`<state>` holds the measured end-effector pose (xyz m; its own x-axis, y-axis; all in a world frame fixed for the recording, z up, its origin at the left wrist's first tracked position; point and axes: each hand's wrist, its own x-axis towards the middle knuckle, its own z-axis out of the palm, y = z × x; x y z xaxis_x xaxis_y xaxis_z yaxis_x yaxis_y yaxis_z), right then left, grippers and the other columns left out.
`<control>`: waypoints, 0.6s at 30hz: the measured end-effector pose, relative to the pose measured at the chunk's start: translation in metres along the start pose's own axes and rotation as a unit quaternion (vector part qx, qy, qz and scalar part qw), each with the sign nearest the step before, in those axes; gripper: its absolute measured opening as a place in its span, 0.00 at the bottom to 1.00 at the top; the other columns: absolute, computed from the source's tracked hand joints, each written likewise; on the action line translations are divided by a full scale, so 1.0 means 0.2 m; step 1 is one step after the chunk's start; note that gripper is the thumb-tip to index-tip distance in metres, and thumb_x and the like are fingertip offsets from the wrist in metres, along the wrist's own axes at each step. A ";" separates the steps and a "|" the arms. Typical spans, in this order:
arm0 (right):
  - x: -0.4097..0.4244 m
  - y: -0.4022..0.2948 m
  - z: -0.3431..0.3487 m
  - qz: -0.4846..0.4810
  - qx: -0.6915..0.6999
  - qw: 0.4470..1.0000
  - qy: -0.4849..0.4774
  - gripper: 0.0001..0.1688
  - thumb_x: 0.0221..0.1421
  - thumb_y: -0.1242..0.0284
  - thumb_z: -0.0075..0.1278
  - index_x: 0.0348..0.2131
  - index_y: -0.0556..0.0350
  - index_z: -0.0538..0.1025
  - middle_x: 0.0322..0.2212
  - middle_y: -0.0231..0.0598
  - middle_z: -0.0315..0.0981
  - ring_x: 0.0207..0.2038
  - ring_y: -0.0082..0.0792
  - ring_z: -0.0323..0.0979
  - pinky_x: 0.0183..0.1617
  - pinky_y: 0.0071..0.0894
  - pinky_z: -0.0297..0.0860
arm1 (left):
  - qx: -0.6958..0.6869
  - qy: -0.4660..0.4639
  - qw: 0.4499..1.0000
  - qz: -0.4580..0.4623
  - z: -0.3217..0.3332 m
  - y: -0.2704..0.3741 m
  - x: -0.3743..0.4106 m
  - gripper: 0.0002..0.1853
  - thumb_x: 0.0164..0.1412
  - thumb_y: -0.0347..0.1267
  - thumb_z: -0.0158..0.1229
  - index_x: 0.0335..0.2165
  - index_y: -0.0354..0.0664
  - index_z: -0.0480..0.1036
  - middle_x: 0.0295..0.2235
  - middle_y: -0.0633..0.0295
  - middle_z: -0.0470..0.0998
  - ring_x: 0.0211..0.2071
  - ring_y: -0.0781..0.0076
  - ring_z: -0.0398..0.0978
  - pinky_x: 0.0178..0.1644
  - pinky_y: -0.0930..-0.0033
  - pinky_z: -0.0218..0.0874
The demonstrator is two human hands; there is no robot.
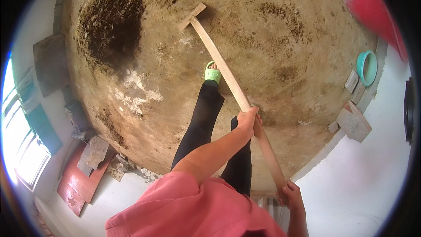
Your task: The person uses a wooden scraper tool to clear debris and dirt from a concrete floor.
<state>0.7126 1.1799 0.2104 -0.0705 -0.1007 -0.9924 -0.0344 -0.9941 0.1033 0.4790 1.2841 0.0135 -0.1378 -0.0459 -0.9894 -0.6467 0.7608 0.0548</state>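
My left hand is closed around the middle of a long wooden handle. My right hand grips the same handle close to its near end. The tool is a wooden T-shaped pusher or rake with a short crosspiece at its far end. That crosspiece lies on or just above the soil-stained floor, to the right of a heap of dark, crumbly soil-like material. The shaft slants from upper left to lower right, passing beside a green slipper on my foot.
A red object is at the upper right, above a turquoise basin by the white wall. Broken slabs rest lower along it. Reddish boards lean at lower left; a dark board stands at left, near a bright window.
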 end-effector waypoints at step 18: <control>0.24 -0.71 0.72 -0.064 -0.092 0.992 -0.050 0.19 0.49 0.69 0.49 0.40 0.61 0.67 0.20 0.39 0.66 0.14 0.25 0.61 0.13 0.23 0.58 | 0.016 0.012 0.993 0.113 -0.11 0.94 0.45 0.11 0.48 0.31 0.52 0.29 0.35 0.64 0.17 0.57 0.69 0.15 0.66 0.70 0.17 0.64 0.61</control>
<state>0.5700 1.3216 0.1571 -0.1757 0.0221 -0.9842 0.1330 -0.9900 -0.0459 0.3281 1.4078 -0.0625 -0.2947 0.1123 -0.9490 -0.5728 0.7741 0.2695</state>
